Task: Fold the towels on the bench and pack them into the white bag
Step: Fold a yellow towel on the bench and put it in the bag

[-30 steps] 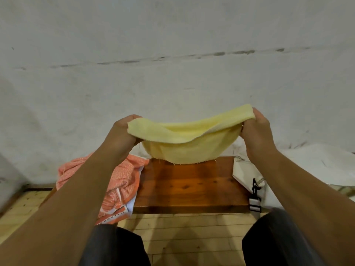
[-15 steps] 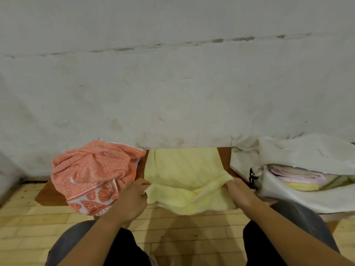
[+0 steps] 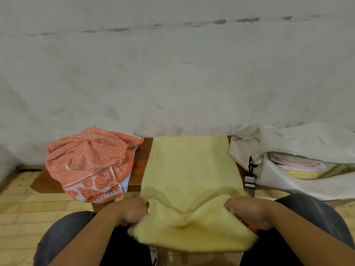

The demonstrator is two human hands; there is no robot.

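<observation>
Together, left hand (image 3: 128,211) and right hand (image 3: 247,212) fingers pinch the yellow towel (image 3: 192,169) between them.

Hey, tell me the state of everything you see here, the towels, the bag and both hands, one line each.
yellow towel: spread flat across the bench, near end hanging off the front edge.
orange towel: unfolded, crumpled in a heap on the bench's left end.
white bag: lying open on the right, folded towels inside.
left hand: grips the yellow towel's near left corner.
right hand: grips its near right corner.
</observation>
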